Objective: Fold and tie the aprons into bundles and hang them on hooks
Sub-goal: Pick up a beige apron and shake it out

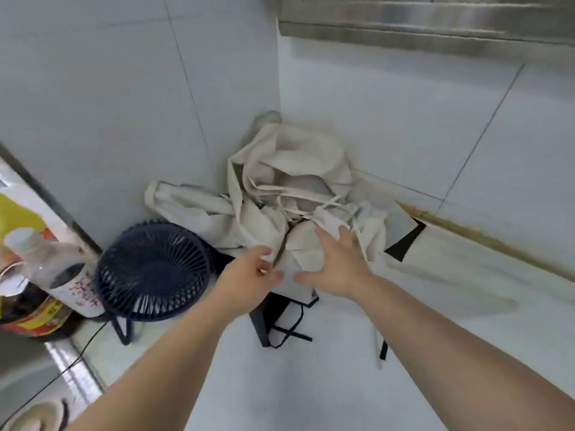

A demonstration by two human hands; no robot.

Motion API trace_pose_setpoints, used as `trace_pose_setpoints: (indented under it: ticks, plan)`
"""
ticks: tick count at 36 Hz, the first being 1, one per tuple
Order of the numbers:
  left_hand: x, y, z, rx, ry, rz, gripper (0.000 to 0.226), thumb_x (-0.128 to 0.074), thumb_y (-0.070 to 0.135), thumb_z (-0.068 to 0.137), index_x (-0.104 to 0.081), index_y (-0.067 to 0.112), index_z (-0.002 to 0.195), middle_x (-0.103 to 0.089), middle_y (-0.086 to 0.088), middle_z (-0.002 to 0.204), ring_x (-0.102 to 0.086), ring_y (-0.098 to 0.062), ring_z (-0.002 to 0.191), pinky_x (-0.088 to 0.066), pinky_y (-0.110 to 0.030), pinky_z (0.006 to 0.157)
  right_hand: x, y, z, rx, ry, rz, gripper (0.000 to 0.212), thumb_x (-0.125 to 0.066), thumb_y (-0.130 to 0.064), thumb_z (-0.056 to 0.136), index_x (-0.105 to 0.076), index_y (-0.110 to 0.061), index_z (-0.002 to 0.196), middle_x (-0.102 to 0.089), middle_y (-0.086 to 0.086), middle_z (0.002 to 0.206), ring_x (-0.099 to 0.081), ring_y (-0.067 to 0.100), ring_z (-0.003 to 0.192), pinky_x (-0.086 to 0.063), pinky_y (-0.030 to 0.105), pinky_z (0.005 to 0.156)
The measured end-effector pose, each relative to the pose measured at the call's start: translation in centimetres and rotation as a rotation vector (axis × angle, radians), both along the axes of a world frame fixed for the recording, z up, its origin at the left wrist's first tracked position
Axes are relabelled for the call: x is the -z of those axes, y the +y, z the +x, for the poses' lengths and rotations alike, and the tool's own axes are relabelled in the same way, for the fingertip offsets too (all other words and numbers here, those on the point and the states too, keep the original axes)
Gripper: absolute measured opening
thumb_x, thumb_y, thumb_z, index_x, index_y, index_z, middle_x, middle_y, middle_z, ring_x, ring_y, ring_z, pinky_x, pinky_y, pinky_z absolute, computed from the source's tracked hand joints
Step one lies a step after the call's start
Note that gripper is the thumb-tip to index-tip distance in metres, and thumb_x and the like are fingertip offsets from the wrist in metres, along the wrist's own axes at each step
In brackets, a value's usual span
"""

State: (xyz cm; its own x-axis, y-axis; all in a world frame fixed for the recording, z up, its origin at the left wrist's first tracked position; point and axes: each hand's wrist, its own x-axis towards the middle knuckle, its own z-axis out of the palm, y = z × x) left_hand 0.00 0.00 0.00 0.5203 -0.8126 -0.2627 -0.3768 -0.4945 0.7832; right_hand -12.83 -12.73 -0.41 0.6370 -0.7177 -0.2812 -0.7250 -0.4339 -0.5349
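In the wall corner just right of the fan, a crumpled heap of cream aprons sits on the white surface, straps tangled through it, no clear long axis. It is a mound rather than a laid-out piece, with one tail trailing back toward the fan. A dark apron pokes out from under the near edge, its ties loose on the surface. Both hands are at that near edge, on the side away from the wall. The right hand is farther from the fan, its fingers spread and released, lying flat on or just over the cloth, holding nothing. The left hand is nearer the fan, fingers curled at a fold; blurred, so I cannot tell if it has pinched cloth yet. The heap lies straight ahead of and beyond both sets of fingertips, and the right hand reaches deeper in. Likely step: pull one apron free of the pile. Nothing looks folded or tied. Bottles stand left of the fan.
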Motion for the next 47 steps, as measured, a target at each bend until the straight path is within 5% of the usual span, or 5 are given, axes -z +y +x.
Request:
trace_pose_setpoints:
  ticks: [10,18,26,36,47]
  plan:
    - [3.4,-2.1,-2.8,0.096,0.052,-0.083,0.101,-0.081,0.059,0.051,-0.033,0.039,0.138,-0.047,0.011,0.132,-0.045,-0.003,0.122,-0.042,-0.034,0.105,0.6,-1.6,-2.3,0.341,-0.536,0.431,0.007,-0.056,-0.022,0.083,-0.055,-0.015,0.081,-0.060,0.006,0.088,-0.058,0.021,0.086,-0.045,0.035,0.072]
    - [-2.9,-2.5,-5.0,0.109,0.848,-0.226,0.079,-0.053,0.070,0.065,-0.053,0.028,0.132,-0.062,-0.001,0.129,-0.057,-0.022,0.120,-0.041,-0.045,0.104,-5.7,-1.2,-7.5,0.022,-0.532,0.676,0.074,-0.066,-0.007,0.047,-0.057,-0.027,0.117,-0.068,0.004,0.104,-0.066,0.023,0.096,-0.057,0.034,0.073]
    - [-5.4,1.1,-8.0,0.311,0.301,-0.128,0.022,-0.055,0.007,0.093,-0.068,0.020,0.105,-0.071,-0.004,0.107,-0.065,-0.015,0.099,-0.053,-0.037,0.090,-8.5,4.8,-12.1,-0.053,-0.347,0.649,0.052,-0.073,0.004,0.066,-0.064,-0.021,0.110,-0.069,0.009,0.111,-0.066,0.026,0.104,-0.053,0.045,0.091]
    - [-5.3,11.7,-12.3,0.510,0.032,-0.093,0.050,-0.077,0.061,0.065,-0.065,0.034,0.106,-0.052,0.017,0.122,-0.051,-0.004,0.115,-0.046,-0.028,0.099,-8.6,15.1,-16.6,0.414,-0.941,0.523,0.019,-0.057,0.000,0.091,-0.065,-0.012,0.103,-0.072,0.011,0.101,-0.069,0.025,0.087,-0.055,0.040,0.081]
    - [-6.3,19.0,-13.5,-0.180,-0.043,-0.576,0.040,-0.051,0.022,0.098,-0.044,0.012,0.060,-0.042,0.001,0.059,-0.037,-0.014,0.057,-0.027,-0.030,0.055,-9.0,22.7,-24.7,0.835,-0.750,-0.293,0.023,-0.049,-0.012,0.094,-0.061,-0.011,0.114,-0.063,0.006,0.105,-0.058,0.025,0.099,-0.043,0.029,0.081]
